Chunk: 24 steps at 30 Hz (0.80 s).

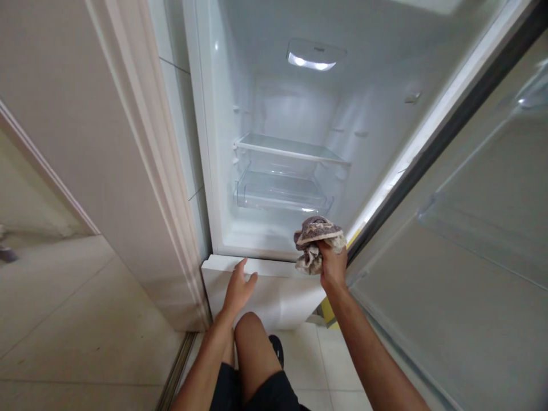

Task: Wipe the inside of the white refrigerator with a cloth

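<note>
A bunched brown-and-white cloth (319, 229) is gripped in my right hand (334, 264), in front of the fridge's lower right opening. My left hand (240, 285) has its fingers apart and holds nothing; it is at the top edge of the white lower front panel (265, 291), though I cannot tell whether it touches. Beyond both hands the fridge compartment (282, 103) stands open, with a glass shelf (291, 147) and a clear plastic drawer (280, 194) inside.
The open fridge door (479, 228) swings out on the right, with clear door bins on it. A lit lamp (312, 57) is in the fridge interior. On the left rises a pale door frame (158, 171). Light tiles (342, 365) cover the floor beside my knees.
</note>
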{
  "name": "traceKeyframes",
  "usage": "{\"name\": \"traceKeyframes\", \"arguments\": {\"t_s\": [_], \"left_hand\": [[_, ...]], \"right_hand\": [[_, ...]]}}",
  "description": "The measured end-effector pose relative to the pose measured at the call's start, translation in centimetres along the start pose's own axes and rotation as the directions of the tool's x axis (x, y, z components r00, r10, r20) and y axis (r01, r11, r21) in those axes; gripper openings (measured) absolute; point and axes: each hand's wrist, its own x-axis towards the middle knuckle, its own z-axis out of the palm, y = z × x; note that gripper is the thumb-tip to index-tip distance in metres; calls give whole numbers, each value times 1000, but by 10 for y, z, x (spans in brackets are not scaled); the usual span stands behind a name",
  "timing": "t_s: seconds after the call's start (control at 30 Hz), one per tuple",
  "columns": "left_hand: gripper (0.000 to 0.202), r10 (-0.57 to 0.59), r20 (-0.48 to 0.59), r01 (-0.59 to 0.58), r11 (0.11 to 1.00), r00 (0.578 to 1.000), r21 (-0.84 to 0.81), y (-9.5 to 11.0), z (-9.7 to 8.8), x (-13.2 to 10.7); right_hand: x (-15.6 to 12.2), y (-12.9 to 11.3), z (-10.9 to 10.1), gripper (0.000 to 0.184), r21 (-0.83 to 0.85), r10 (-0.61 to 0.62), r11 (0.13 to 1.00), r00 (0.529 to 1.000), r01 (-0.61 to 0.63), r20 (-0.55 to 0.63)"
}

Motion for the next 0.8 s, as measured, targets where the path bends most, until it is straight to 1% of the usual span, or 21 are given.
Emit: {"name": "traceKeyframes", "arguments": {"t_s": [0.1, 0.2, 0.27, 0.33, 0.4, 0.43, 0.5, 0.57, 0.63, 0.73, 0.8], "left_hand": [[48, 81, 13, -82, 987, 997, 138, -6, -2, 16], [40, 142, 45, -149, 960, 989, 238, -14, 0, 25], [32, 167, 60, -177, 939, 984, 294, -19, 1, 28], [29, 167, 53, -175, 920, 984, 350, -21, 1, 31], [34, 156, 36, -157, 902, 987, 403, -21, 0, 34], [34, 154, 31, -153, 891, 987, 427, -21, 0, 36], [31, 164, 33, -160, 869, 986, 468, -21, -2, 41], [28, 176, 36, -170, 846, 984, 505, -21, -4, 48], [26, 183, 26, -169, 828, 983, 534, -22, -6, 56], [25, 192, -12, -152, 814, 981, 561, -25, -6, 67], [24, 195, -50, -132, 811, 979, 570, -27, -3, 70]], "right_hand": [[4, 15, -4, 58, -12, 38, 999, 999, -38, -36], [13, 26, -3, 56, -17, 17, 1000, 999, -18, -41], [22, 36, -3, 57, -30, -3, 1000, 998, 1, -69], [33, 50, -2, 61, -74, -15, 997, 993, 6, -120], [42, 68, -1, 66, -145, -17, 989, 988, -5, -155], [46, 77, 1, 68, -188, -15, 982, 988, -15, -153], [49, 96, 6, 70, -263, -6, 964, 994, -23, -108], [49, 113, 15, 69, -308, 3, 951, 999, -17, -46], [50, 128, 29, 70, -327, 12, 945, 1000, -14, -7], [57, 146, 58, 70, -358, 24, 934, 999, -6, 47], [64, 157, 83, 62, -381, 24, 925, 994, 17, 104]]}}
